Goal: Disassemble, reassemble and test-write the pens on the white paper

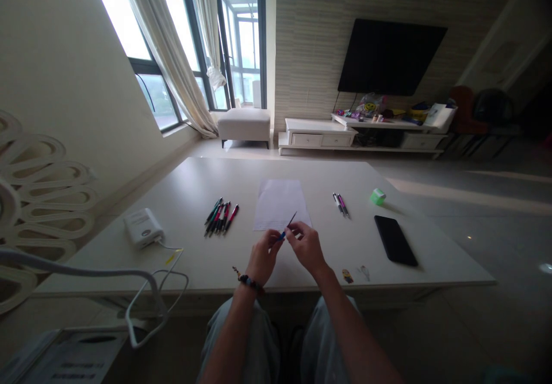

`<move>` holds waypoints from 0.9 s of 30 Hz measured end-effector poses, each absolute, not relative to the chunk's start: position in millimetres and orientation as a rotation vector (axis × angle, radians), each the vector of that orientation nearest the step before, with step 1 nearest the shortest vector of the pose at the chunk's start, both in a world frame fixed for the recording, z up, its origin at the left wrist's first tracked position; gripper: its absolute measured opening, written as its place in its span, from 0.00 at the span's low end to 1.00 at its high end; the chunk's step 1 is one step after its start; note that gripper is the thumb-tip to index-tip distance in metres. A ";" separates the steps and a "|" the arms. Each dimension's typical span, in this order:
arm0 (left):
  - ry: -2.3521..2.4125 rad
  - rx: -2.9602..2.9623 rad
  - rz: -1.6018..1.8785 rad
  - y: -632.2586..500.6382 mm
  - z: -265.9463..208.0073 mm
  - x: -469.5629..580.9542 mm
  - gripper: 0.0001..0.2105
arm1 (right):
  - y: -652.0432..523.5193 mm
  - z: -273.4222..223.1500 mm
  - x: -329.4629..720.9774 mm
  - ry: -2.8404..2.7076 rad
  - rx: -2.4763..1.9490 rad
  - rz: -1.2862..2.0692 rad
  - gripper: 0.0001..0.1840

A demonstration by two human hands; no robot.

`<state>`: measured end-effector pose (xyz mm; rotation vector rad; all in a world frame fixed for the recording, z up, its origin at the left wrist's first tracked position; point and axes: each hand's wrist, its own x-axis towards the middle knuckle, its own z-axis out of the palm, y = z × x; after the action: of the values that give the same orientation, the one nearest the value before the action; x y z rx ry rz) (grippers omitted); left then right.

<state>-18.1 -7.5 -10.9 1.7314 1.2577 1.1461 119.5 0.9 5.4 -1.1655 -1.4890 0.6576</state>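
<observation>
Near the table's front edge, my left hand [262,253] is closed on a small blue pen barrel [281,236]. Close against it, the fingers of my right hand [307,247] pinch a thin dark pen refill [292,218] that points up and away from me. Whether the two parts are joined is hidden by the fingers. Just beyond my hands lies a white sheet of paper [281,200] with faint printed lines at its near end. To the left, several pens [221,217] with red, green and black barrels lie side by side. Two pens [341,204], one purple, lie to the right.
A black phone [395,240] and a green-and-white container [378,196] are on the right of the white table [207,177]. Stickers [347,276] lie by the front edge. At left, a white power bank [144,227] trails a white cable [172,262].
</observation>
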 end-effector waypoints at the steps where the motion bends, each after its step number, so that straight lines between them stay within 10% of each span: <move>1: 1.246 1.724 1.148 -7.6 -10.6 -18.1 0.06 | 1.1 5.1 119.4 -1.497 -1.160 0.664 0.11; 21: 1.246 1.808 1.121 -11.7 -1.6 -15.8 0.12 | 8.9 2.1 128.5 -1.328 -1.044 1.096 0.19; 27: 1.224 1.404 1.531 -7.5 4.6 -26.7 0.17 | 19.4 -17.5 145.4 -1.292 -1.300 0.743 0.19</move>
<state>-26.7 -7.5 4.6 1.4035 1.2236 1.5315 145.4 19.4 -17.5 -1.3003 -1.2924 0.7431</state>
